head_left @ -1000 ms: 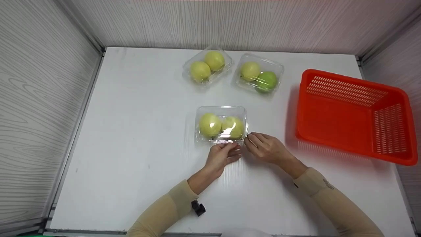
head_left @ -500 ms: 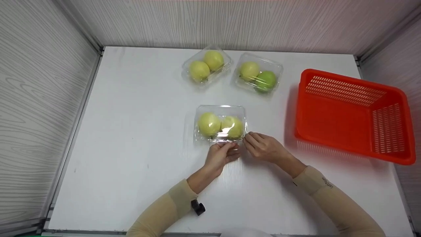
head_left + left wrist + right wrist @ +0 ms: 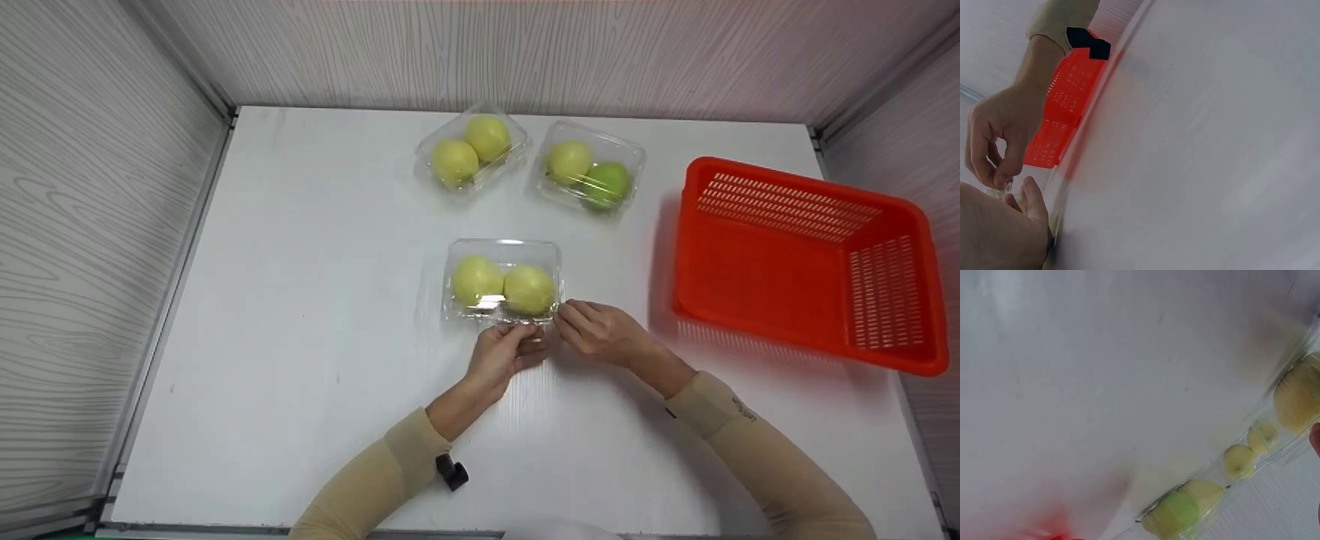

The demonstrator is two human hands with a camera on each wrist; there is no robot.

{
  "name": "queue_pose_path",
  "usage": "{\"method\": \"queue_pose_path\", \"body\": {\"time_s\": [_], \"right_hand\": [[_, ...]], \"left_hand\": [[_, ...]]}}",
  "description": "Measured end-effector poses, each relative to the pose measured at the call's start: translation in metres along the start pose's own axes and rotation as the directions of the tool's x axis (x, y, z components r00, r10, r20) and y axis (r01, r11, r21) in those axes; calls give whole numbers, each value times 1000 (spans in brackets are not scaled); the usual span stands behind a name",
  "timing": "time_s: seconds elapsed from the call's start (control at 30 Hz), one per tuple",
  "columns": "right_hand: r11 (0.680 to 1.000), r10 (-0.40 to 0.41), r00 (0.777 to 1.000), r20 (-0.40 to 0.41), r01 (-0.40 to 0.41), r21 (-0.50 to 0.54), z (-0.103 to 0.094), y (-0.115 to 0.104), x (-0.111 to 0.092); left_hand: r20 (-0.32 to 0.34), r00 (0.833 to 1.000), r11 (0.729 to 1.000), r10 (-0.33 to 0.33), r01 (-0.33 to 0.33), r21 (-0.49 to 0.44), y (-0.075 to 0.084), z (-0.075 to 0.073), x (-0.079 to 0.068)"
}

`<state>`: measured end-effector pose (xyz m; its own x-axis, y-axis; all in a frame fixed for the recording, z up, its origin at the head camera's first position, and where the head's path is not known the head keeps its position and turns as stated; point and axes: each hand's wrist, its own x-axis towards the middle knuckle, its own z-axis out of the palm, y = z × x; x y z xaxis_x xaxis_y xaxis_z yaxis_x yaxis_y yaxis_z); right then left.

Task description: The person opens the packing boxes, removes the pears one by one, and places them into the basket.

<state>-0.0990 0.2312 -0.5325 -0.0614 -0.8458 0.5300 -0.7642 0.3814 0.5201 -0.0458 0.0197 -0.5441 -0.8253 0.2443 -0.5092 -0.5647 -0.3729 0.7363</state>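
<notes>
The left hand (image 3: 504,360) and right hand (image 3: 601,335) pinch a box (image 3: 504,250) at its near rim; a basket (image 3: 806,183) stands by the table's (image 3: 300,315) right edge.

We saw glossy clear plastic on the near container (image 3: 510,253), smooth skin on its fruit (image 3: 477,282), smooth plastic on the basket (image 3: 780,270), softly shiny tabletop (image 3: 300,300), wood-grained wall panel (image 3: 480,52), matt cloth sleeve (image 3: 367,476)

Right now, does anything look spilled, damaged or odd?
No spill or damage shows. One round, bright green fruit stands out among pale yellow ones, in the rear right clear plastic box; the rear left clear box sits askew on the white table.
</notes>
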Motion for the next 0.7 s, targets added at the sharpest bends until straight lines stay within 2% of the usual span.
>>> {"method": "queue_pose_path", "body": {"time_s": [0.47,0.6,0.7], "right_hand": [[997,64,996,-61,-61,43,4,-2,-1],[992,123,988,-98,-119,43,1,0,3],[988,149,984,-96,-145,43,-1,3,7]], "left_hand": [[-10,1000,999,6,-6,-38,-2,1,0],[-18,1000,999,6,-7,-41,-3,1,0],[-21,1000,1000,15,-15,-27,-3,0,1]]}}
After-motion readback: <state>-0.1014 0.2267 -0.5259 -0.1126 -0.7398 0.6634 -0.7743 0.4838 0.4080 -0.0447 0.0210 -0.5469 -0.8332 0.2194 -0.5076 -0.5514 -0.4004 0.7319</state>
